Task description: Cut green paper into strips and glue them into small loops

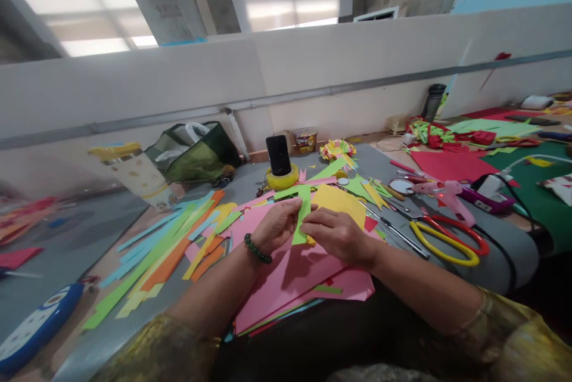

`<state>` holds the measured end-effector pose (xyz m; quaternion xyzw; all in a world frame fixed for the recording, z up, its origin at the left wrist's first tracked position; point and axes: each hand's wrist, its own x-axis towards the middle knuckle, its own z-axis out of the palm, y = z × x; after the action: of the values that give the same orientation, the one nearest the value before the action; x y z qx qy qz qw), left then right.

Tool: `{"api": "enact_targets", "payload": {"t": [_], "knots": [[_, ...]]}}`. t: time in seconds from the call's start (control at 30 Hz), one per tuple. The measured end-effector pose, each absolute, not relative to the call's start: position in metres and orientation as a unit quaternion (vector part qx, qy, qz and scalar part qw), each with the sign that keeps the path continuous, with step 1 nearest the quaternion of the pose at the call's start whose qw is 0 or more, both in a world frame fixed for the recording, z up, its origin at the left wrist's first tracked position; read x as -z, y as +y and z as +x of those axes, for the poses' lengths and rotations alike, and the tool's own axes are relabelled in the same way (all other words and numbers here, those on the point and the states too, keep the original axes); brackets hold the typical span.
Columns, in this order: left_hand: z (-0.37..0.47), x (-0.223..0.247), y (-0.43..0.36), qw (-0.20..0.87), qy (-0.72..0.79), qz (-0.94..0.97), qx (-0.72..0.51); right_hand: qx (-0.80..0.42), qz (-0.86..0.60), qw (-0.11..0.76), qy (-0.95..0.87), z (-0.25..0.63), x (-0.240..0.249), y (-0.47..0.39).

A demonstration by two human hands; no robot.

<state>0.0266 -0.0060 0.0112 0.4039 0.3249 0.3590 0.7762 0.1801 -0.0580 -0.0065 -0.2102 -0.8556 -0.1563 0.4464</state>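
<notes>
The green strip [304, 206] is between the hands, raised over the pink sheets [263, 283] in front of the person. The left hand [279, 224] pinches it by its left edge, thumb toward the upper part and the other fingers curled beneath. The right hand [337, 236] comes in from the other side, fingers close together with the tips on the strip's right edge; its thumb is hidden, so I cannot tell whether it pinches or only steadies. Holding the paper from both sides probably keeps so limp a piece straight, and the stack below likely serves as a work surface.

A yellow sheet [344, 203] lies just beyond the right hand, on top of the pink. Left of the stack, loose strips [179, 251] in blue, green, yellow and orange lie roughly side by side, perhaps so that a colour is easy to pick out. On the right, the scissors [447, 242] rest on the table [245, 182] with their handles toward the person, which suits a quick grab. The glue gun [456, 200] sits behind them, near a purple power strip [485, 198]. The phone [277, 154] stands upright at a yellow roll [282, 178], which seems to prop it.
</notes>
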Motion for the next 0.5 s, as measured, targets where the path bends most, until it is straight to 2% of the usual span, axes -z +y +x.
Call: {"api": "enact_targets", "payload": {"t": [0.13, 0.2, 0.37, 0.5], "knots": [[0.026, -0.015, -0.004, 0.741, 0.36, 0.393, -0.407, 0.163, -0.209, 0.401, -0.877, 0.177, 0.009, -0.059], [0.025, -0.015, -0.004, 0.727, 0.35, 0.412, -0.423, 0.144, -0.204, 0.411, -0.877, 0.177, 0.01, -0.059], [0.025, -0.01, -0.007, 0.679, 0.315, 0.507, -0.427, -0.018, -0.311, 0.573, -0.758, 0.182, 0.007, -0.052], [0.026, -0.008, -0.014, 0.646, 0.309, 0.579, -0.39, -0.202, -0.4, 0.609, -0.654, 0.188, 0.002, -0.041]]}}
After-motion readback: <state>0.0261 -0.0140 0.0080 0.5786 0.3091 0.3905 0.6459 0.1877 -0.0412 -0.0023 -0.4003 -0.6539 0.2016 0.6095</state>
